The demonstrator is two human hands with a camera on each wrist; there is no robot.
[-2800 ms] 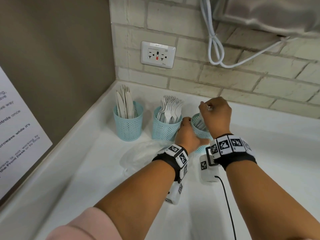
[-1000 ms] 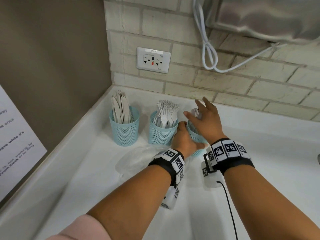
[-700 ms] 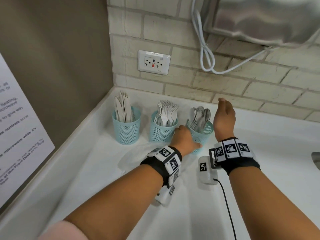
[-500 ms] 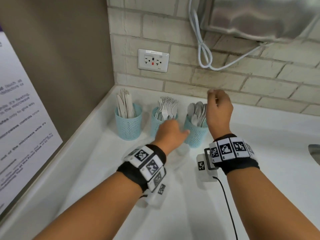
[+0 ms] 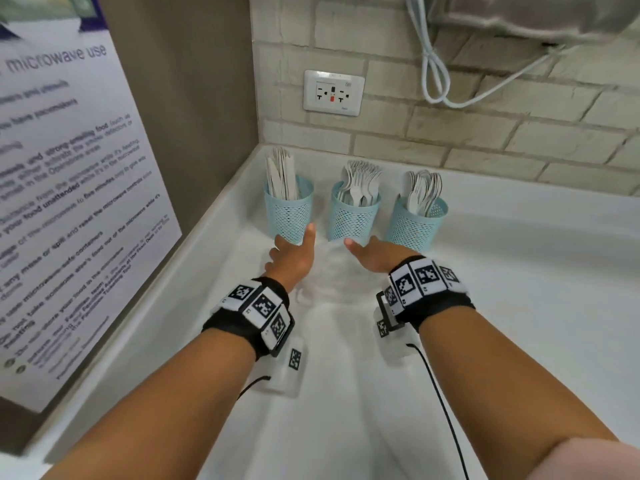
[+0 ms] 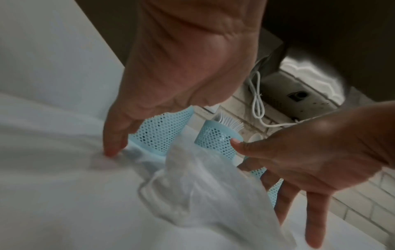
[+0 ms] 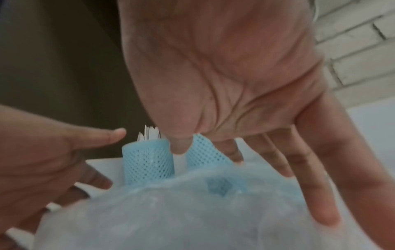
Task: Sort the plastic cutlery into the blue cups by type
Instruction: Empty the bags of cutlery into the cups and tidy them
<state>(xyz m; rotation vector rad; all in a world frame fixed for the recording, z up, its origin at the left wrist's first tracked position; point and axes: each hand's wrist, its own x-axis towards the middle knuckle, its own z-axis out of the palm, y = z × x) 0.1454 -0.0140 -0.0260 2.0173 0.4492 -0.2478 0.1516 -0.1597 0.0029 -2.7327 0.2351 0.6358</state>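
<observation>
Three blue mesh cups stand in a row in the corner. The left cup (image 5: 289,211) holds white knives, the middle cup (image 5: 354,218) forks, and the right cup (image 5: 415,223) spoons. Just in front of them, my left hand (image 5: 294,252) and right hand (image 5: 372,254) reach with spread fingers toward a crumpled clear plastic bag (image 5: 332,275) lying on the counter between them. In the left wrist view a left fingertip (image 6: 111,151) touches the bag's edge (image 6: 203,186). In the right wrist view the right hand's fingers (image 7: 320,194) hover straight over the bag (image 7: 171,216). Neither hand holds cutlery.
The white counter (image 5: 519,306) meets a brick wall with a socket (image 5: 333,93) and a looped white cable (image 5: 436,64). A brown side wall with a printed notice (image 5: 69,202) stands on the left. A steel appliance (image 5: 519,15) hangs overhead.
Both hands have left the spoon cup and dropped to the plastic bag in front of the cups, fingers spread. The spoons now stand in the right cup.
</observation>
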